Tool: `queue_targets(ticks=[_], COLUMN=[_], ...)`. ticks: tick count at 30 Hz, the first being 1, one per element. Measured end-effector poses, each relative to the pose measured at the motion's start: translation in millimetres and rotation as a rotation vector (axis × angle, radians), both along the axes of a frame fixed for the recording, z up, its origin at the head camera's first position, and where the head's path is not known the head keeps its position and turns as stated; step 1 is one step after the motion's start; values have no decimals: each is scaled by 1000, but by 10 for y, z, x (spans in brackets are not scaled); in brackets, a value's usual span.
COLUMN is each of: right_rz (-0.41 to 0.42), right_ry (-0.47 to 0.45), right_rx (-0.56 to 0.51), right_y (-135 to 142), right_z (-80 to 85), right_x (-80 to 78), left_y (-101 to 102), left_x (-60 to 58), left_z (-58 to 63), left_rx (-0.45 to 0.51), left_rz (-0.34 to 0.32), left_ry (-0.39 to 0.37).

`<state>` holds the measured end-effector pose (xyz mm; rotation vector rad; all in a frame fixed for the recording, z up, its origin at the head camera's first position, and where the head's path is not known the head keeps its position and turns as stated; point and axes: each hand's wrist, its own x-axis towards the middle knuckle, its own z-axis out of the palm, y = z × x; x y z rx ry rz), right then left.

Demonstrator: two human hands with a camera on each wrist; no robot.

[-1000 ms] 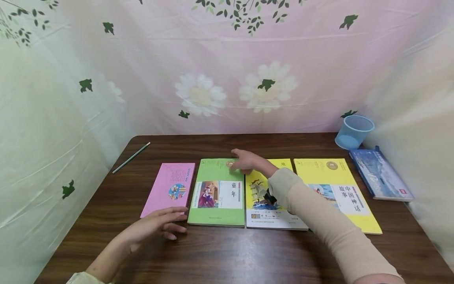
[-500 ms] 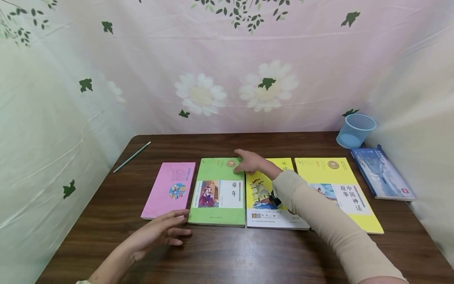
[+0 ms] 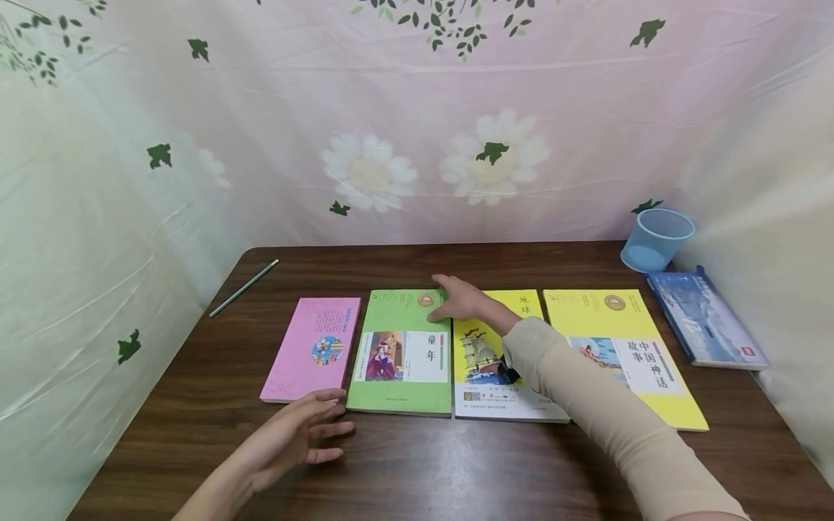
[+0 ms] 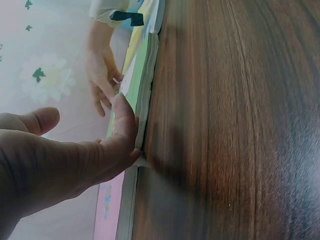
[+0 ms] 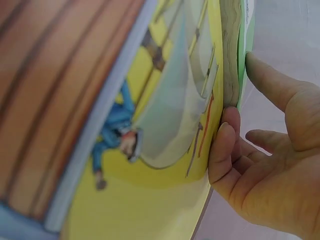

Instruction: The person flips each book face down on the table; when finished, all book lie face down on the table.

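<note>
A pink book [image 3: 313, 347], a green book [image 3: 399, 351], a yellow-and-white book [image 3: 482, 347] with a sailing ship and a yellow book [image 3: 625, 354] lie flat in a row. My right hand [image 3: 464, 298] is at the far edge, where the green and ship books meet. Its thumb [image 5: 270, 82] touches the green cover, while bent fingers [image 5: 225, 150] rest at the ship book's edge. The left hand [image 3: 289, 438] has loosely spread fingers by the near corners of the pink and green books; it holds nothing, and whether its fingertips touch them I cannot tell.
A blue book [image 3: 706, 318] lies at the right side, with a light blue cup [image 3: 656, 242] behind it. At the back left is a thin pencil [image 3: 244, 288]. A flowered cloth [image 3: 274, 145] hangs behind the wooden table [image 3: 417, 470].
My left hand has shifted slightly right and its fingers have spread. The right hand has moved a little rightward along the far edge. The books lie almost as before.
</note>
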<state>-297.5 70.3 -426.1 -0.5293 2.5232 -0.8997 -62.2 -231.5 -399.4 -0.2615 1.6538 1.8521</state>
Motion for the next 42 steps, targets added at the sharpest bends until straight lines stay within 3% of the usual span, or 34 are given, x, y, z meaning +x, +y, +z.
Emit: queue_targets(ticks=[11, 23, 42], right_rz=[-4, -19, -34], right_ry=[2, -7, -11], right_rx=[-2, 5, -9], right_y=[-3, -11, -29], right_z=[-15, -35, -39], right_x=[29, 37, 61], left_y=[33, 85, 139], left_x=[45, 62, 84], left_z=[18, 13, -59], left_rx=[82, 135, 109], left_rz=[52, 158, 267], left_ry=[-25, -51, 0])
